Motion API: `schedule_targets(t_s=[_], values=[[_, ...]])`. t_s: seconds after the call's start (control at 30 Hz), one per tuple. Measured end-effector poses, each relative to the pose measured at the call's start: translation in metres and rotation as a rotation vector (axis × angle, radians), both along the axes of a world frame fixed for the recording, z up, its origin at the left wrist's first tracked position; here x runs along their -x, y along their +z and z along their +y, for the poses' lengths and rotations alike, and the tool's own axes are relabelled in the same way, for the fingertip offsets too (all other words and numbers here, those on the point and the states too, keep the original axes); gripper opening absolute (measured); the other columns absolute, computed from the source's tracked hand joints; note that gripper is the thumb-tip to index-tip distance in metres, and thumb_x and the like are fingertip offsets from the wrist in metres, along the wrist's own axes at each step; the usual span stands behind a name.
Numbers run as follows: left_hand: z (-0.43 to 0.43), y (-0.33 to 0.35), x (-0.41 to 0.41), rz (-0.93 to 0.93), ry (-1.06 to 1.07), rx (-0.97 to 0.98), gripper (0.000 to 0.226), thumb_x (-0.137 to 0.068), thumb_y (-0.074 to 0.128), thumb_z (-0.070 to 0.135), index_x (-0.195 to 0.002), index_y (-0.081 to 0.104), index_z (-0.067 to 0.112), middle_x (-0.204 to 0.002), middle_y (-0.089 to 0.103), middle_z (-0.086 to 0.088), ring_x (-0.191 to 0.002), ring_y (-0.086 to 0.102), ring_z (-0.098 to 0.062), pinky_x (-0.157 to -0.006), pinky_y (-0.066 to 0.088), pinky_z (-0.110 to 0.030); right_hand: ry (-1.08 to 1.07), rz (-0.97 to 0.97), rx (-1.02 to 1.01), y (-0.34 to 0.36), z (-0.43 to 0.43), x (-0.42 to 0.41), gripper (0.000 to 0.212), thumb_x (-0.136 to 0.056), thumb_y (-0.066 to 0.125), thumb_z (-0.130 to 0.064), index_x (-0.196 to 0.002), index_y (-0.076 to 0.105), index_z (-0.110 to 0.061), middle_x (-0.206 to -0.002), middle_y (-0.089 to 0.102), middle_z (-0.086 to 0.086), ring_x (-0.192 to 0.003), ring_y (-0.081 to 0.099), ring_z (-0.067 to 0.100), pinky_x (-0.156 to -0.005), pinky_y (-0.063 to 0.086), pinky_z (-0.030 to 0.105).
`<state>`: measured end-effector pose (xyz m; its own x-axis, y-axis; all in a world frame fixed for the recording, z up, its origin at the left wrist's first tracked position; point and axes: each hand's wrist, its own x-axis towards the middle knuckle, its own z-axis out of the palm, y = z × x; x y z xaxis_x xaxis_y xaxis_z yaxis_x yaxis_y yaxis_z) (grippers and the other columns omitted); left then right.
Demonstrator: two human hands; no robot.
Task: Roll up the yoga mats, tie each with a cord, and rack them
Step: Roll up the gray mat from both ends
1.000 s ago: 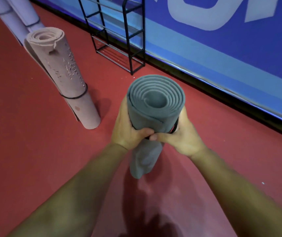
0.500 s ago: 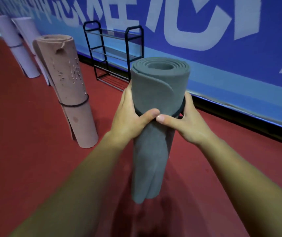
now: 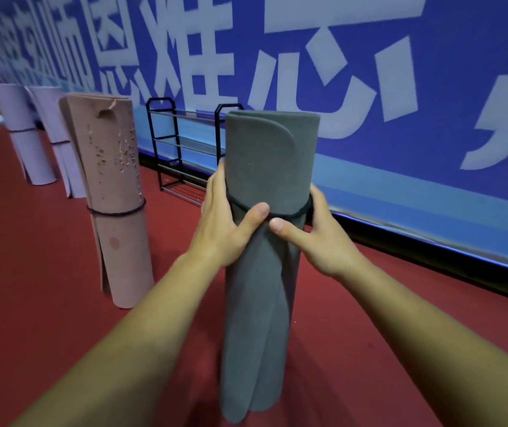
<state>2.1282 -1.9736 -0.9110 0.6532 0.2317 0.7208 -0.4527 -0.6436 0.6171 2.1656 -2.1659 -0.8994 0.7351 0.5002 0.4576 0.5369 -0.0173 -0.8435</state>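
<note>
While both the left hand (image 3: 222, 229) and right hand (image 3: 323, 238) clasp it at its cord (image 3: 289, 214), the grey mat (image 3: 265, 257) stands upright mid-frame; the rack (image 3: 182, 149) sits behind.

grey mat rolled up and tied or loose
Rolled and corded: a black cord rings the grey mat at mid-height; no knot shows.

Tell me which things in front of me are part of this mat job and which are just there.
Part of the job:
grey mat, held upright by left hand and right hand
its black cord
pink mat, tied
lilac mats
black rack

Just there:
blue banner
red floor
</note>
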Motion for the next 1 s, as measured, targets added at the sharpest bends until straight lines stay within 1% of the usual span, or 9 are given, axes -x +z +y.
schedule_targets(t_s=[0.07, 0.2, 0.27, 0.33, 0.43, 0.57, 0.8, 0.93, 1.0], values=[[0.006, -0.002, 0.003, 0.032, -0.025, -0.007, 0.108, -0.079, 0.056, 0.079, -0.159, 0.02, 0.016, -0.159, 0.034, -0.001, -0.146, 0.034, -0.012, -0.119, 0.032, -0.043, 0.003, 0.013, 0.001, 0.004, 0.001, 0.003, 0.087, -0.075, 0.077, -0.042, -0.148, 0.032, -0.028, -0.133, 0.05, -0.031, -0.119, 0.05, -0.02, -0.089, 0.042, 0.003], [0.011, 0.003, 0.001, 0.12, -0.081, 0.016, 0.101, -0.072, 0.058, 0.087, -0.149, 0.04, 0.023, -0.144, 0.052, 0.001, -0.134, 0.051, -0.014, -0.108, 0.044, -0.048, -0.135, 0.032, -0.085, 0.008, 0.013, 0.004, 0.066, -0.081, 0.078, -0.043, -0.133, 0.038, -0.038, -0.123, 0.058, -0.027, -0.108, 0.057, -0.018, -0.084, 0.046, 0.007], [0.007, 0.007, 0.0, 0.102, -0.067, 0.088, 0.106, -0.069, 0.056, 0.09, -0.148, 0.042, 0.02, -0.143, 0.053, -0.002, -0.132, 0.052, -0.016, -0.108, 0.044, -0.047, -0.146, 0.047, -0.088, 0.0, 0.016, 0.003, 0.074, -0.073, 0.078, -0.054, -0.134, 0.04, -0.037, -0.125, 0.06, -0.025, -0.11, 0.059, -0.014, -0.089, 0.048, 0.013], [0.002, 0.004, 0.0, 0.086, -0.026, 0.122, 0.115, -0.068, 0.056, 0.09, -0.154, 0.031, 0.018, -0.15, 0.044, -0.002, -0.139, 0.044, -0.014, -0.113, 0.039, -0.041, -0.12, 0.055, -0.035, -0.013, 0.014, 0.001, 0.089, -0.065, 0.081, -0.064, -0.139, 0.04, -0.035, -0.127, 0.059, -0.027, -0.114, 0.057, -0.014, -0.096, 0.048, 0.02], [0.001, -0.007, 0.003, 0.054, -0.013, 0.146, 0.112, -0.076, 0.058, 0.084, -0.157, 0.022, 0.016, -0.157, 0.038, -0.003, -0.144, 0.037, -0.016, -0.116, 0.036, -0.047, -0.096, 0.038, 0.01, -0.02, 0.01, 0.0, 0.102, -0.063, 0.081, -0.069, -0.147, 0.038, -0.031, -0.135, 0.053, -0.029, -0.123, 0.051, -0.014, -0.106, 0.046, 0.025], [0.006, -0.021, 0.007, 0.069, -0.005, 0.114, 0.107, -0.076, 0.056, 0.082, -0.155, 0.029, 0.016, -0.153, 0.042, -0.001, -0.142, 0.04, -0.013, -0.114, 0.039, -0.045, -0.077, 0.026, -0.045, -0.014, 0.013, 0.003, 0.068, -0.073, 0.082, -0.047, -0.129, 0.043, -0.048, -0.128, 0.059, -0.03, -0.124, 0.055, -0.007, -0.101, 0.048, 0.019], [0.008, -0.039, 0.009, 0.121, -0.002, 0.136, 0.108, -0.07, 0.064, 0.078, -0.153, 0.031, 0.016, -0.15, 0.043, 0.0, -0.139, 0.043, -0.011, -0.111, 0.042, -0.045, -0.063, 0.119, -0.02, -0.038, 0.013, 0.001, 0.073, -0.08, 0.084, -0.041, -0.138, 0.039, -0.033, -0.127, 0.055, -0.027, -0.108, 0.053, -0.024, -0.083, 0.044, 0.002], [0.003, -0.026, 0.003, 0.023, -0.077, 0.163, 0.116, -0.071, 0.061, 0.084, -0.155, 0.028, 0.011, -0.151, 0.045, -0.002, -0.14, 0.045, -0.013, -0.113, 0.04, -0.042, -0.099, 0.108, -0.062, -0.031, 0.016, -0.001, 0.114, -0.064, 0.083, -0.062, -0.155, 0.026, -0.023, -0.144, 0.053, -0.016, -0.126, 0.053, -0.007, -0.104, 0.046, 0.024], [0.0, -0.028, 0.003, 0.029, -0.078, 0.156, 0.108, -0.075, 0.058, 0.082, -0.153, 0.032, 0.012, -0.146, 0.052, 0.002, -0.135, 0.05, -0.011, -0.11, 0.043, -0.04, -0.116, 0.09, -0.081, -0.026, 0.018, 0.0, 0.101, -0.064, 0.085, -0.058, -0.148, 0.038, -0.027, -0.136, 0.061, -0.017, -0.124, 0.058, 0.0, -0.102, 0.049, 0.031]])
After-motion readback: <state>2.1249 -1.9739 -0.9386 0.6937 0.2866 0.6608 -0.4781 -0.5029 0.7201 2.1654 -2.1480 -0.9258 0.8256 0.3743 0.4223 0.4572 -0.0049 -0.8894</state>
